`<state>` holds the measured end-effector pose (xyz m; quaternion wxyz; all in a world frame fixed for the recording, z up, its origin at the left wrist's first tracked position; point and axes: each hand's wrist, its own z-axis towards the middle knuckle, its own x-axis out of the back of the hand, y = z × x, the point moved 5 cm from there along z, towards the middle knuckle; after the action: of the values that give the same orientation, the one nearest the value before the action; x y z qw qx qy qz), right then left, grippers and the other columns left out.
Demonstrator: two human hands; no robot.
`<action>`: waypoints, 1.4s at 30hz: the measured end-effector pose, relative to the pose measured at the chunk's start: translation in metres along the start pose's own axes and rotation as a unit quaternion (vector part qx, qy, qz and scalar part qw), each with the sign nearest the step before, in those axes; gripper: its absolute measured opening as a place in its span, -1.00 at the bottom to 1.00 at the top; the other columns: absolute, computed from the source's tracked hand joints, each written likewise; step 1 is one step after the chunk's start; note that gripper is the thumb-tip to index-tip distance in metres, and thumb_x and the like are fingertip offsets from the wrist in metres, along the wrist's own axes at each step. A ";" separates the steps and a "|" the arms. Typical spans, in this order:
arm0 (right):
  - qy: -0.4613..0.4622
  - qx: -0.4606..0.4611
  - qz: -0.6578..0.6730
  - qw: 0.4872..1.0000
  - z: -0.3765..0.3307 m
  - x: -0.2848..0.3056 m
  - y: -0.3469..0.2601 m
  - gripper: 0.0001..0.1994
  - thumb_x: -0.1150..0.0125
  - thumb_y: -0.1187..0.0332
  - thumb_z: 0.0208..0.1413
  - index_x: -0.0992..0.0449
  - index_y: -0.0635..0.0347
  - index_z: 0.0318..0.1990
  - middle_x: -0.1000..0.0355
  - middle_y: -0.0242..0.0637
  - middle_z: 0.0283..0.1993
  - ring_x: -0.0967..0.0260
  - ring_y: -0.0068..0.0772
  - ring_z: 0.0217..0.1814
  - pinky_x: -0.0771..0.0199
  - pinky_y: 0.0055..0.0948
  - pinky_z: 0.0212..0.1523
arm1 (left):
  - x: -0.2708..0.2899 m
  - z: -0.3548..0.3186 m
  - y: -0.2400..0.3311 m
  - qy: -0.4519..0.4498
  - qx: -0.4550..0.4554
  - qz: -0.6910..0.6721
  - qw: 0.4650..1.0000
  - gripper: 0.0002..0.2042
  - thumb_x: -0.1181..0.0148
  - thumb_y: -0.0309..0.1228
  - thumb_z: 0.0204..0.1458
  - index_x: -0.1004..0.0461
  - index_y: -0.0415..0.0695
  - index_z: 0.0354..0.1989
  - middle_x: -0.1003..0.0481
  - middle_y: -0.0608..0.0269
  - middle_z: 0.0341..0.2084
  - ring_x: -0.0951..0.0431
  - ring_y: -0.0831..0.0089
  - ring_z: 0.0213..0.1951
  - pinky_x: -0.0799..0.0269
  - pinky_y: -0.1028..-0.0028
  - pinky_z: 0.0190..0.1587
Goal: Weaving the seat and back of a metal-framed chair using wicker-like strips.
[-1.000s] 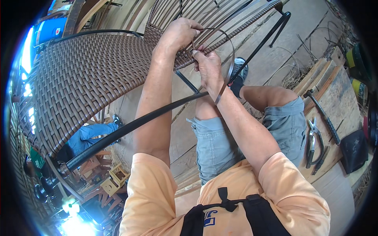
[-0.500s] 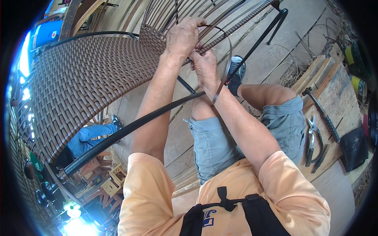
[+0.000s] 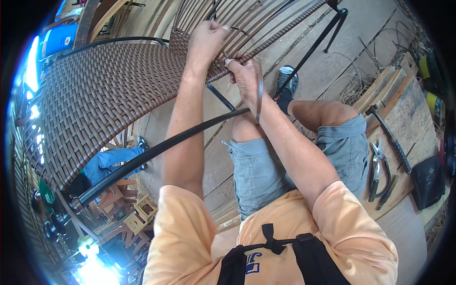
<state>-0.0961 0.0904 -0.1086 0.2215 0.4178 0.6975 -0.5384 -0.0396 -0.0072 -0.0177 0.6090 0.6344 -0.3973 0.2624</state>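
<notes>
Fingers (image 3: 219, 29) curled on blurred left hand (image 3: 206, 42), whether clamped impossible to tell, at half-woven brown wicker chair (image 3: 118, 80) ahead, with right hand (image 3: 244, 77) bunched at its woven edge (image 3: 219, 75), grip likewise unclear, flat brown strip (image 3: 260, 97) across right wrist (image 3: 252, 99).

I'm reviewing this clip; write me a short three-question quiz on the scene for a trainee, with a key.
1. True or false: a hammer lies on the wooden board at the person's right.
2. Which is nearest to the left hand?
A. the blue container
B. the brown woven panel
C. the shears
3. Short answer: across which hand's wrist does a thin strip pass in the picture?

Key: 1. True. 2. B. 3. The right hand.
</notes>
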 end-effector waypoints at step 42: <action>-0.336 -0.103 -0.420 0.837 -0.001 -0.027 -0.071 -0.64 0.03 0.30 0.11 -0.38 0.32 0.01 -0.33 -0.22 0.00 -0.45 -0.50 -0.46 -0.31 -0.62 -0.52 | 0.012 -0.022 0.004 -0.115 0.109 0.355 0.921 -0.67 -0.12 -0.38 -0.11 -0.54 0.01 -0.10 -0.50 0.27 -0.07 -0.49 0.24 -0.02 -0.30 0.04 -0.08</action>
<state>-0.1389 0.0769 -0.0476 0.2361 -0.1472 0.7401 -0.6123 -0.0324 0.0127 -0.0029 0.3528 0.5400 -0.6326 0.4287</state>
